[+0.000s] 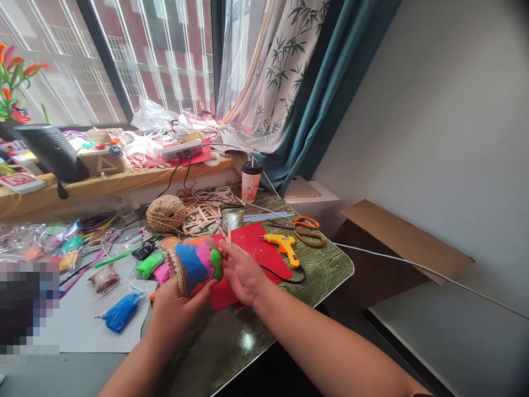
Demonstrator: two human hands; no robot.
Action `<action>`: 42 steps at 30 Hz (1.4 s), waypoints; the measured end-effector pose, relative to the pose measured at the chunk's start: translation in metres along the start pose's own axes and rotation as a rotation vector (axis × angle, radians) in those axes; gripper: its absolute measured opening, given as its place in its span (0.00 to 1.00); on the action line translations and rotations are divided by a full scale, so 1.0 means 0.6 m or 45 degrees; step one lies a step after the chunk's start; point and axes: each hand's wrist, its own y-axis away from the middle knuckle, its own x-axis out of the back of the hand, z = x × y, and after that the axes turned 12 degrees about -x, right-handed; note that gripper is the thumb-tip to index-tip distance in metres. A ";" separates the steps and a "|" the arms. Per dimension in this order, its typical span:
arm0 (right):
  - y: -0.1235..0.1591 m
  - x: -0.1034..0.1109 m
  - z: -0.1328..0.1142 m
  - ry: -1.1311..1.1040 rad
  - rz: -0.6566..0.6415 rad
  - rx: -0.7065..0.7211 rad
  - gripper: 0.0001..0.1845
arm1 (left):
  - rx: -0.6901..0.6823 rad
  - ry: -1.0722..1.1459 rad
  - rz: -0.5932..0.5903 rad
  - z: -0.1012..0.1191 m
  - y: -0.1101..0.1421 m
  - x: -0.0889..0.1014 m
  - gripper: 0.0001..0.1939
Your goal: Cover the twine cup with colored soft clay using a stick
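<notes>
Head view: clay-covered piece (pixel 193 267) held up between both hands, above the near part of the red sheet (pixel 252 237) on the dark green table (pixel 326 281). Surface reads as soft clay in blue, pink, green and orange patches; a tan ridged band (pixel 177 270) rings the end nearest the left hand.

Left hand (pixel 176 309): wrapped around that banded end, thumb laid along the lower side. Right hand (pixel 243 275): fingers curled at the green end; a wooden stick (pixel 229 232) stands by the fingertips. Cannot tell whether it is pinched, or whether the fingertips touch the clay.

Nearby: glue gun (pixel 285 245) lying on the sheet, scissors (pixel 296 225) beyond it, ball of twine (pixel 166 213) behind the piece.

Step, judged: working or checking the clay surface. Next move seems to call for a firm but light left grip, and gentle right fingertip contact that avoids denting the patches.
</notes>
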 end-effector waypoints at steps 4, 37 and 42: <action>0.004 -0.006 -0.001 -0.056 0.023 0.009 0.28 | -0.165 -0.093 0.007 0.002 0.003 -0.004 0.14; 0.078 0.180 0.006 0.450 0.299 -0.086 0.26 | -0.686 -0.369 -0.307 0.024 0.015 -0.031 0.19; 0.063 0.225 -0.032 0.585 0.606 0.309 0.28 | -0.599 -0.384 -0.139 0.011 -0.005 0.011 0.12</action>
